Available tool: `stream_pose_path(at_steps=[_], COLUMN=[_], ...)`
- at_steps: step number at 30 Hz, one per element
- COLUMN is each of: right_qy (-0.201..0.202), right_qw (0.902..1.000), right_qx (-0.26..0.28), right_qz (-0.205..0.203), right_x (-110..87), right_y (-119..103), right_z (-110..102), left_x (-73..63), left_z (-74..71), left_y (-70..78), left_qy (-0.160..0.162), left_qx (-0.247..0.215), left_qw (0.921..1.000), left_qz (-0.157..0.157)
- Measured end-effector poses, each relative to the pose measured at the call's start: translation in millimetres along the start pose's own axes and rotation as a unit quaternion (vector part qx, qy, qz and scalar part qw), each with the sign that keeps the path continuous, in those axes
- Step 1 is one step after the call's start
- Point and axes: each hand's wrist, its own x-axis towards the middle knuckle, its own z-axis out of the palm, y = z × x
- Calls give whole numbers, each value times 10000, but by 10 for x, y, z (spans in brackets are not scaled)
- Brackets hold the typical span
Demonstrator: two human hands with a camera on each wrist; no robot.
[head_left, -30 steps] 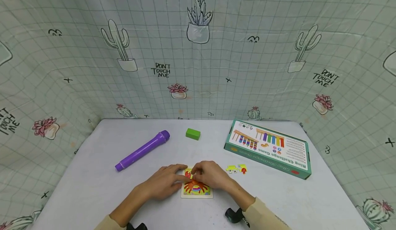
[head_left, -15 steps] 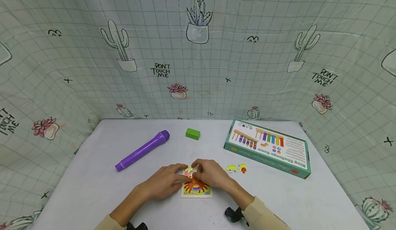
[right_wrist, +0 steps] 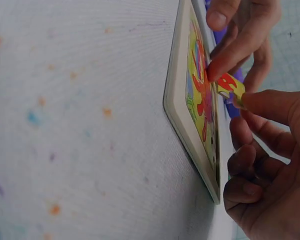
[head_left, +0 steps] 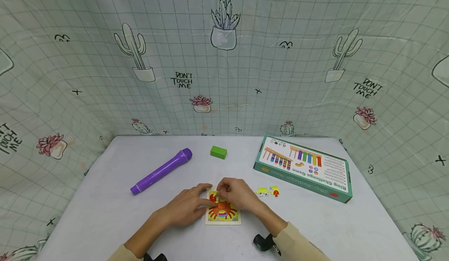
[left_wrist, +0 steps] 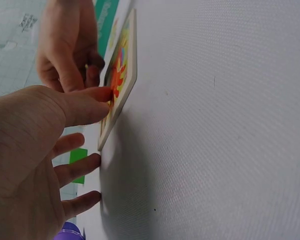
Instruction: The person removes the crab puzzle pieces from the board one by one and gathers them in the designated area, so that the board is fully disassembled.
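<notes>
A small square crab puzzle [head_left: 223, 215] in a pale frame lies flat on the table between both hands. My right hand [head_left: 240, 194] pinches a yellow puzzle piece with a red claw print [right_wrist: 231, 84] between thumb and fingers, and tilts it up over the far part of the board. My left hand [head_left: 187, 207] is at the board's left side, its fingers extended. One left fingertip touches the orange crab picture, as the left wrist view shows; other left fingers [left_wrist: 82, 202] reach toward the tabletop. Right fingers partly hide the board's far right corner.
Loose yellow puzzle pieces [head_left: 268, 191] lie right of the board. Farther back are a purple toy microphone [head_left: 162, 171], a green block [head_left: 219, 152] and a Ring Challenge Game box [head_left: 304, 169]. A printed cloth [head_left: 224, 81] stands behind the table [head_left: 105, 198].
The right hand has shifted slightly away from me, and more of the orange crab shows. The red-claw area looked pale with glare half a second ago. The left hand has barely moved.
</notes>
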Motion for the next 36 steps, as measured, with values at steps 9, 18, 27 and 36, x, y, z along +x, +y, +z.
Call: stream_pose_path(at_steps=[9, 18, 27, 36], right_qy=[-6, 357, 741, 717], right_qw=[9989, 9966, 9931, 9949], right_qx=[457, 738, 761, 493], right_qz=[-98, 118, 488, 509], right_x=[0, -78, -183, -263], right_y=[42, 136, 323, 482], right_z=[-30, -202, -445, -657], left_x=[4, -1, 10, 13], left_z=[13, 26, 28, 30], left_y=[-1, -21, -29, -31], left_qy=[52, 51, 8, 37], left_qx=[-91, 31, 31, 47], left_qw=[9999, 10000, 10000, 10000], left_qz=[38, 69, -50, -28])
